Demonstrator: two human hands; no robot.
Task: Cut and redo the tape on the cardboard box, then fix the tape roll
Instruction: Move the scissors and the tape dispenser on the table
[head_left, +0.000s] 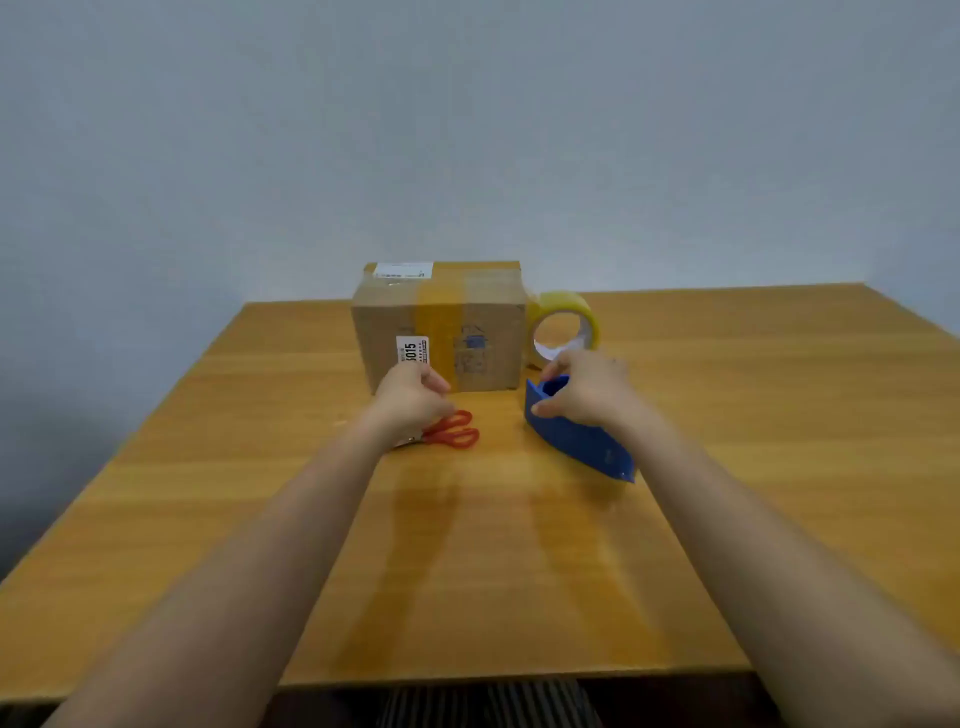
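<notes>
**Our fingers: right ones grip the blue dispenser, left ones curl above the scissors**

Our right hand has its fingers curled round the upper edge of the blue tape dispenser, thumb against its near face. Our left hand hangs with fingers loosely curled just above the scissors; whether they touch anything we cannot tell.

We work on a wooden table set against a pale wall. The cardboard box stands at the far middle of the table, a yellowish strip of tape running over its top and down its front, with a white label on the front and another on top. The dispenser sits near the box's right front corner. The tape roll stands on edge just beside the box's right side. The orange-handled scissors lie flat in front of the box, blades partly hidden beneath our left wrist.
</notes>
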